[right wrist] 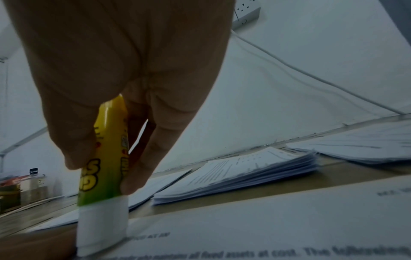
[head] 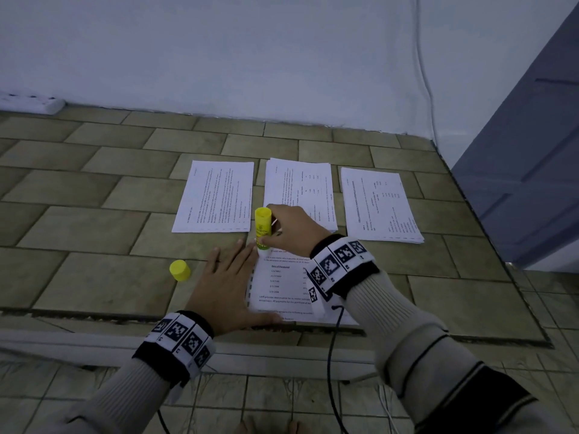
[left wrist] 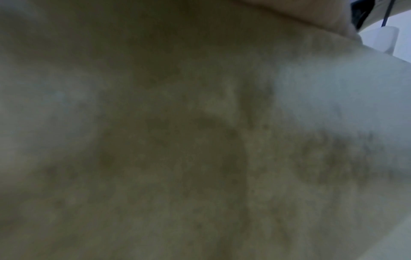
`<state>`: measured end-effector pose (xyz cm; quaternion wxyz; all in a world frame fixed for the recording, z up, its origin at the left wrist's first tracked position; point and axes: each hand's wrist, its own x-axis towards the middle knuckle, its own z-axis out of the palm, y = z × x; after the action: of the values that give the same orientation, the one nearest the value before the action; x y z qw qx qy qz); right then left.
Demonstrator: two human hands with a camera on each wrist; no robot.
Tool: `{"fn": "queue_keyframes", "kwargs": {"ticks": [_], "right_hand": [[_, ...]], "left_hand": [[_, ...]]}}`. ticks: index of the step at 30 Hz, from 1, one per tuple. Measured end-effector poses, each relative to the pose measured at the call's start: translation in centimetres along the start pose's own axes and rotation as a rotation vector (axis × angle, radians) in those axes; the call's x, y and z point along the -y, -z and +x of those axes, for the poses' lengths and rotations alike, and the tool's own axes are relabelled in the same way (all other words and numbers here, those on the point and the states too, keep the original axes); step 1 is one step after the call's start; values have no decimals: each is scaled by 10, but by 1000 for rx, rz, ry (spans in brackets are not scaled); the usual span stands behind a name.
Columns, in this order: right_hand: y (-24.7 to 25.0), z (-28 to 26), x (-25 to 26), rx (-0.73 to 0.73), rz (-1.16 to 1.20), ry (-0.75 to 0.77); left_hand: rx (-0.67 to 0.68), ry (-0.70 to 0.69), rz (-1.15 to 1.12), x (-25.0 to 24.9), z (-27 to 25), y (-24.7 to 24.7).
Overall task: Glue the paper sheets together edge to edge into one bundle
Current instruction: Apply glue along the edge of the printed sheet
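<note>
A printed paper sheet [head: 282,286] lies on the tiled surface in front of me. My right hand [head: 289,228] grips a yellow glue stick [head: 262,227] upright, its white tip [right wrist: 102,227] pressed on the sheet's far left corner. My left hand [head: 224,277] lies flat with straight fingers along the sheet's left edge, holding it down. The yellow cap [head: 179,270] stands on the tiles to the left. The left wrist view is a blur of skin and paper. Three paper stacks lie beyond: left [head: 216,197], middle [head: 300,186], right [head: 377,205].
A white wall rises behind the tiled surface, with a power strip [head: 31,103] at its left and a white cable [head: 424,73] running down at the right. A grey door [head: 526,158] stands at the right. A black cable [head: 332,355] hangs from my right wrist.
</note>
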<state>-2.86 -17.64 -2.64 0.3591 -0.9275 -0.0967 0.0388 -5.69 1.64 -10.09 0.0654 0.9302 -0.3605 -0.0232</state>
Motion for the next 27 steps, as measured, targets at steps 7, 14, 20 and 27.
{"fn": "queue_keyframes", "kwargs": {"ticks": [7, 14, 20, 27], "right_hand": [[5, -4, -7, -58, -10, -42], [15, -76, -12, -18, 158, -32], [10, -124, -23, -1, 242, 1], [4, -132, -22, -31, 200, 74]], "left_hand": [[49, 19, 1, 0, 0, 3], [22, 7, -19, 2, 0, -2], [31, 16, -11, 1, 0, -1], [9, 5, -12, 1, 0, -3]]}}
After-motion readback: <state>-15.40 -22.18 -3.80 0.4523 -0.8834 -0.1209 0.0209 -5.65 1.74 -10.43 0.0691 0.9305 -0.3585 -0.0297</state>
